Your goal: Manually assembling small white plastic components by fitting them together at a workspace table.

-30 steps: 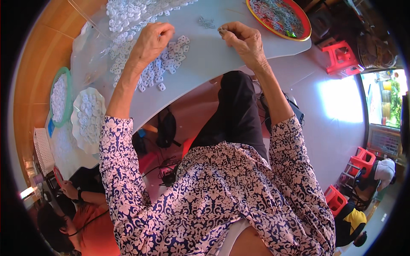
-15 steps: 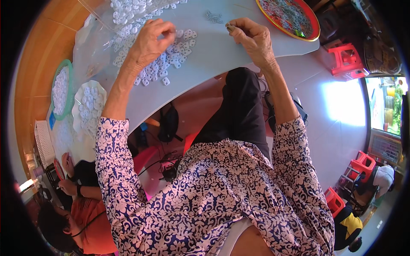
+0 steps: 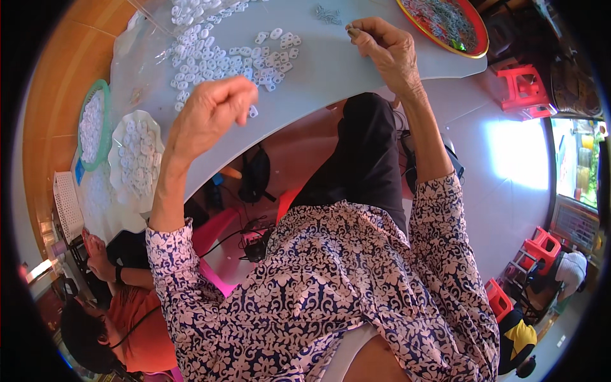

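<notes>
My left hand (image 3: 213, 118) is raised over the table's near edge, in front of the spread of small white plastic pieces with holes (image 3: 197, 60). Its fingers are curled together and slightly smeared; whatever they hold is hidden. Farther right, above the grey table (image 3: 324, 67), my right hand (image 3: 387, 54) pinches thumb against forefinger. Something tiny and dark shows at those fingertips, too small to name. Just beyond them lies a little heap of thin grey metal pieces (image 3: 328, 14). More white pieces (image 3: 279, 57) form a looser cluster between my hands.
A red tray with a yellow rim (image 3: 485, 51) holds many grey pieces at the far right. At left are a white scalloped dish (image 3: 116, 153) and a green basket (image 3: 81, 118). Another person (image 3: 137, 318) sits at lower left; red stools (image 3: 525, 89) stand at right.
My left hand has come back from the white pieces toward the table's near edge, uncovering more of them. The right hand keeps its pinch; the view has shifted slightly.
</notes>
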`<state>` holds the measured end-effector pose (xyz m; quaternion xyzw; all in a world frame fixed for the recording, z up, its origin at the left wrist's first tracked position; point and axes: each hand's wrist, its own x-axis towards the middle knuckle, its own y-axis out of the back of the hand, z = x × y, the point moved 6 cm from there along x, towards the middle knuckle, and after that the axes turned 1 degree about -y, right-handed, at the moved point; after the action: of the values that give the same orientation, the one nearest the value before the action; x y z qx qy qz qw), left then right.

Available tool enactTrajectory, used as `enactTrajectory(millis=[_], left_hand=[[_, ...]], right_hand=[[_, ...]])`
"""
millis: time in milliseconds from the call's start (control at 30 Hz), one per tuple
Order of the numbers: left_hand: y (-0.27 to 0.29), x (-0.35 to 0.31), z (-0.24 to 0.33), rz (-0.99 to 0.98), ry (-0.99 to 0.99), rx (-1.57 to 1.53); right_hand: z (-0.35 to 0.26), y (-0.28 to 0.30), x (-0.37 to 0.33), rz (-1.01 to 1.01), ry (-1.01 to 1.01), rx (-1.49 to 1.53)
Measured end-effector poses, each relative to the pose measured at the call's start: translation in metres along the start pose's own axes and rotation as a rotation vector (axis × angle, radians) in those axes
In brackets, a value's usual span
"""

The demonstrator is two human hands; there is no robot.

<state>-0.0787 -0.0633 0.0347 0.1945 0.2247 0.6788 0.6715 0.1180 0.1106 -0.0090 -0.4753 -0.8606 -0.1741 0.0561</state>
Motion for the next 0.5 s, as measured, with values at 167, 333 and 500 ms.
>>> enactTrajectory(millis=[167, 333, 500], left_hand=[[-0.011, -0.004, -0.017, -0.042, 0.100, -0.096], [0.010, 0.029, -0.029, 0.117, 0.084, 0.056], [0.025, 0.072, -0.021, 0.291, -0.191, 0.302]], right_hand=[[-0.004, -0.002, 0.000, 0.003, 0.004, 0.015], [-0.007, -0.005, -0.001, 0.004, -0.007, -0.030], [-0.008, -0.006, 0.000, -0.004, -0.010, -0.027]])
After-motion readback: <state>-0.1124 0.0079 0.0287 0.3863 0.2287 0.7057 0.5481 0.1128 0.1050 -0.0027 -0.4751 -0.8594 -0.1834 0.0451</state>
